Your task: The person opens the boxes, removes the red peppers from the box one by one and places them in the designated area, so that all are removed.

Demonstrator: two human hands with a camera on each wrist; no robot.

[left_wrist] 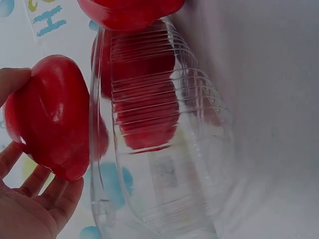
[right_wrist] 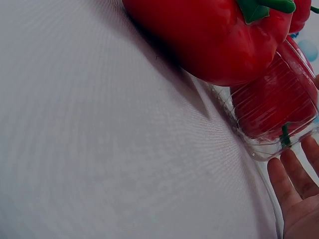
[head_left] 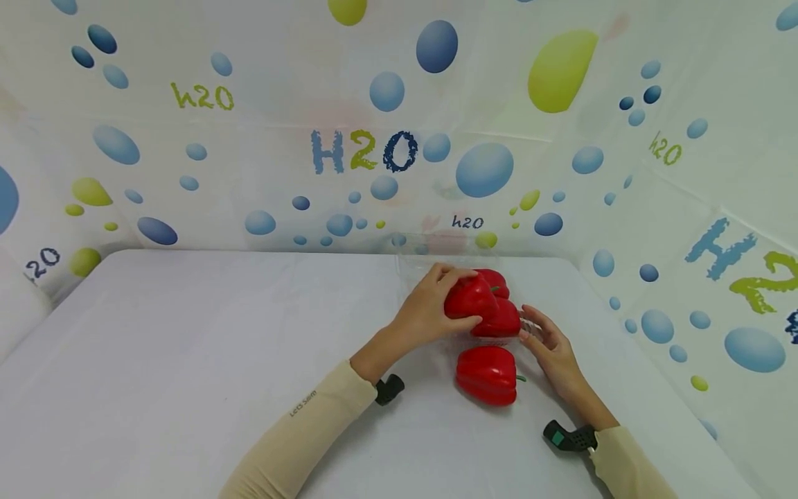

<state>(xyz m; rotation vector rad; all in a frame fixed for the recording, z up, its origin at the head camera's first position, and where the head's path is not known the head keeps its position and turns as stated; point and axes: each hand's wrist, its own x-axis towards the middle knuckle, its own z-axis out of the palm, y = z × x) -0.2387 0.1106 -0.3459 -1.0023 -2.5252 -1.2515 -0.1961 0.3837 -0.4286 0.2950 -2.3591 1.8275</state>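
My left hand grips a red bell pepper between thumb and fingers, above a clear plastic container. Through the ribbed wall in the left wrist view, more red shows inside. Two other peppers lie in the container, one nearer and one farther back. At the container's right end, my right hand has its fingers loosely bent; in the right wrist view its fingertips are at the clear wall, and contact is hard to tell. Another red bell pepper with a green stem lies on the table in front of the container.
A white cloth covers the table. Behind and to the right hangs a white sheet printed with blue and green drops and lettering. The container's clear raised lid stands towards the back.
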